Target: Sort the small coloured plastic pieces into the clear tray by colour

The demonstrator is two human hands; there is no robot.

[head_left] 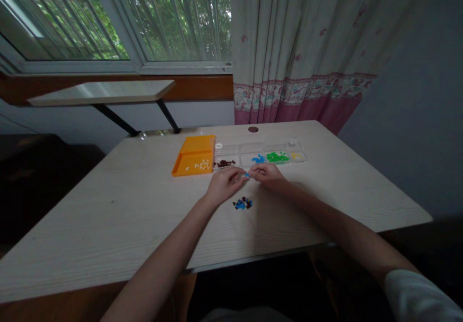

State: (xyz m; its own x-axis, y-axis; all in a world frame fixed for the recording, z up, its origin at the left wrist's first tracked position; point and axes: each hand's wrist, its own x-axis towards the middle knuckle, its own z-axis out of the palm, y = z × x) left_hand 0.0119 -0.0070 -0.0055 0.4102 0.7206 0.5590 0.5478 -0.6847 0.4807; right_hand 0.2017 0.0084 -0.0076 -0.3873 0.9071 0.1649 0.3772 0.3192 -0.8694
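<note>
A small blue piece (247,174) is pinched between the fingertips of both hands, held just above the surface (108,216) at its middle. The left hand (226,183) is curled, thumb and forefinger closed on the left side of the piece. The right hand (266,172) meets it from the opposite side, fingertips likewise closed on the piece; the two hands touch or nearly touch at that point. The exact shape of the piece is too small to make out.

Directly below the hands, nearer the person, a small loose heap of blue and dark pieces (243,203) lies on the surface, apart from both hands.

Just beyond the hands stands a clear compartmented tray (264,147). From left to right its near compartments hold dark brown pieces (224,163), blue pieces (258,158), green pieces (277,156) and a few yellow pieces (296,155). The far row of compartments appears largely bare; contents there cannot be determined.

Touching or just beside the tray's left end sits an orange box (195,155) with its lid raised, holding a scatter of white pieces (202,165).

A round cable hole (253,129) is set in the surface near its far edge. Behind are a floral curtain (300,47), a window (115,18) and a small folding shelf (101,92).
</note>
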